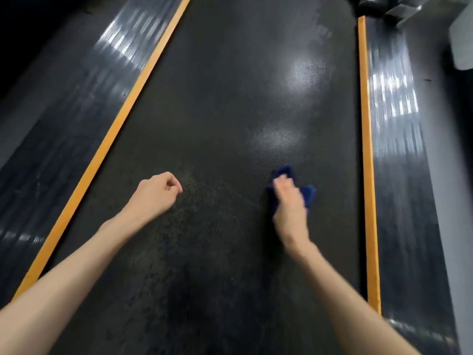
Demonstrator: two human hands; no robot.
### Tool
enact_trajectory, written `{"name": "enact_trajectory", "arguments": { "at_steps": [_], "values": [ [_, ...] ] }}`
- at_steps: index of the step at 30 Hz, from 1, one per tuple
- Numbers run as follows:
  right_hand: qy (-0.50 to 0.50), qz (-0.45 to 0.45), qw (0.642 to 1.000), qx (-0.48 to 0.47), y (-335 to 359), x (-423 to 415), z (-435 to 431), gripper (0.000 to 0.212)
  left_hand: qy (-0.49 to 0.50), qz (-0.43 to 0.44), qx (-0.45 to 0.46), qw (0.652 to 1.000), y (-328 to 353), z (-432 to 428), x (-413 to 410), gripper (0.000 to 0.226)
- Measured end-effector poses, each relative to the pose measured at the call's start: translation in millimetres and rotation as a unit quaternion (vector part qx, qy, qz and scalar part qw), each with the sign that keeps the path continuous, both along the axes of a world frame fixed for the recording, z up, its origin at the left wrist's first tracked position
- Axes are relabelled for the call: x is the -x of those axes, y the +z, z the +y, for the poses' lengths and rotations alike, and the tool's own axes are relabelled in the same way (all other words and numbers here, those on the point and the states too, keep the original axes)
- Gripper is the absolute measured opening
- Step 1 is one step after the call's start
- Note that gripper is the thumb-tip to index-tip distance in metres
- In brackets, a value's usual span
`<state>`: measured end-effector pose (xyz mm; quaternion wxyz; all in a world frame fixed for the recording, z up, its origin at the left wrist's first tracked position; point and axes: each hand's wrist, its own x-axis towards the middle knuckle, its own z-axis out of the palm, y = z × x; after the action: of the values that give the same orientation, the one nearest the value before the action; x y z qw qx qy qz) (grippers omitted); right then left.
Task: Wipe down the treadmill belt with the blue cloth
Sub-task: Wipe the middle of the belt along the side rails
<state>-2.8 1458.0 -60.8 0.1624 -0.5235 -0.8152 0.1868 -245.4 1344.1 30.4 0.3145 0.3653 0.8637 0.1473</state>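
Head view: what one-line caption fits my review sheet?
Right hand holds the blue cloth against the treadmill belt near the right orange strip; left hand, fingers curled, holds nothing.

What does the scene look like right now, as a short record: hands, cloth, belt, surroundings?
left hand: fingers curled, holding nothing, over the belt's left half
right hand: holds the cloth down on the belt's right half
cloth: blue, bunched, showing ahead of and right of the hand
belt: dark, textured, pale smears between the hands
edges: orange strip on the left and the right
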Motion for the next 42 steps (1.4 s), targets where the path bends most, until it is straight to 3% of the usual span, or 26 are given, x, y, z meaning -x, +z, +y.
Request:
{"name": "enact_trajectory", "arguments": {
  "at_steps": [2,4,6,8,11,14,17,19,21,25,27,30,32,36,42],
  "values": [
    [0.220,-0.028,0.975,0.010,-1,4,-70,0.059,-0.005,-0.005,-0.003,1.000,1,3,-4,0.024],
    [0.373,-0.051,0.926,0.000,0,-21,-76,0.062,-0.008,-0.006,-0.006,1.000,2,5,-6,0.023],
    [0.349,-0.047,0.936,-0.021,-4,-49,-30,0.048,-0.003,-0.002,-0.007,1.000,2,6,-7,0.023],
    [0.184,-0.038,0.982,-0.019,1,-67,16,0.057,-0.003,0.001,-0.005,1.000,1,5,-7,0.022],
    [-0.019,0.018,0.999,0.037,14,-50,29,0.058,-0.008,0.000,-0.003,1.000,0,4,-9,0.021],
    [0.110,0.006,0.993,0.030,22,-25,-30,0.041,-0.004,-0.009,-0.007,1.000,0,8,-12,0.021],
    [0.341,-0.048,0.939,-0.013,4,-42,-75,0.053,-0.016,-0.017,-0.018,1.000,-2,14,-18,0.020],
    [0.409,-0.069,0.909,-0.030,-2,-55,-51,0.048,-0.025,-0.019,-0.020,0.999,-4,16,-22,0.019],
    [0.380,-0.071,0.922,-0.036,-4,-60,-15,0.044,-0.029,-0.021,-0.022,0.999,-5,16,-25,0.019],
    [0.212,-0.090,0.970,-0.083,-1,-82,64,0.040,-0.041,-0.023,-0.029,0.998,-2,17,-29,0.018],
    [0.079,-0.074,0.992,-0.065,3,-82,91,0.027,-0.041,-0.018,-0.037,0.998,1,18,-26,0.018],
    [-0.119,-0.073,0.990,-0.038,-1,-61,95,0.043,-0.035,-0.019,-0.042,0.998,1,15,-23,0.018],
    [-0.125,-0.071,0.989,-0.016,-3,-59,61,0.051,-0.032,-0.027,-0.038,0.998,0,13,-23,0.018],
    [-0.030,-0.097,0.995,0.017,2,-106,-21,0.055,-0.032,-0.022,-0.035,0.999,-1,14,-21,0.018],
    [-0.056,-0.139,0.989,-0.004,-5,-88,45,0.055,-0.042,-0.013,-0.027,0.999,-5,14,-19,0.017]
  ]
}}
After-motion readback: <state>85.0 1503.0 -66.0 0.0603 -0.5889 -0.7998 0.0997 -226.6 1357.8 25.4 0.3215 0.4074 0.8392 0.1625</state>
